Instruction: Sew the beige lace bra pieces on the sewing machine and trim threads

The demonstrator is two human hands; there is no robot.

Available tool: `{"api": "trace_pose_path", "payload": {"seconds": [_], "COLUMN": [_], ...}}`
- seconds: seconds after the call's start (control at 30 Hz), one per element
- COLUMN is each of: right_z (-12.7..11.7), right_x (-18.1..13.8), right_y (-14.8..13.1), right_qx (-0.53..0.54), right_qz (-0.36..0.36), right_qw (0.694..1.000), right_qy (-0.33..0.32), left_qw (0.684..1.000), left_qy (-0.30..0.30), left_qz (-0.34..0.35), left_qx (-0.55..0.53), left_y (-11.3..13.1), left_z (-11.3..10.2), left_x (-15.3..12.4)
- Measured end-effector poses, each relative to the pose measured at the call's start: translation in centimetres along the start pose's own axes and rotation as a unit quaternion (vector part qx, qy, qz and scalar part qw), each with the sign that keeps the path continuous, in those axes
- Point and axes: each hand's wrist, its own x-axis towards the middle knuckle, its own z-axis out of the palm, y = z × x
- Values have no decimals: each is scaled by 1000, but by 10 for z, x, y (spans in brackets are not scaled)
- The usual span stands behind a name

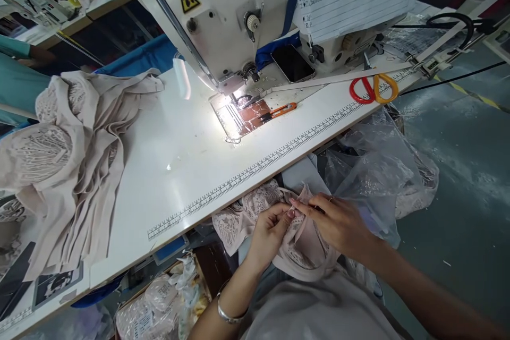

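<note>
A pale pink lace bra [298, 265] lies over my lap, just below the front edge of the sewing table. My left hand [271, 234] is closed in a pinch on the bra's edge, its thumb and index finger together. Close beside it, my right hand [338, 223] pinches the same part with thumb and fingertips. The fingertips of both hands almost meet, and the exact bit of fabric between them is too small to make out. One lace cup spreads out to the left of my hands.
The lit sewing machine [235, 10] stands over the white table [179, 170]. An orange cutter [282, 110], scissors [374, 88] and a phone [292, 62] lie near it. More pink bras [91, 127] are heaped at left. Plastic bags [370, 154] hang at right; a box [211, 271] sits below.
</note>
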Motion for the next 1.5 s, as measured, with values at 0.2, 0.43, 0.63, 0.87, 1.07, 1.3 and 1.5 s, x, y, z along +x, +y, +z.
{"api": "trace_pose_path", "payload": {"seconds": [0.2,0.43,0.63,0.87,1.07,1.3,1.5], "right_z": [2,-1,2,13,-1,-10,-28], "right_x": [1,1,-1,-5,5,10,8], "right_y": [-1,-2,-3,-9,-8,7,46], "right_qx": [-13,-38,-23,158,547,688,526], "right_qz": [-19,-27,-19,80,283,352,364], "right_qw": [1000,999,1000,983,785,635,742], "right_qy": [13,5,3,-42,-58,29,202], "left_qw": [1000,1000,999,973,968,971,971], "left_qy": [-6,-8,-3,-15,-64,-103,-72], "left_qz": [1,4,0,110,55,32,15], "left_qx": [-5,-2,32,202,237,211,229], "left_y": [0,2,0,4,4,11,7], "left_z": [-1,-1,-1,4,5,5,-7], "left_x": [-2,-2,-2,2,0,-5,-6]}}
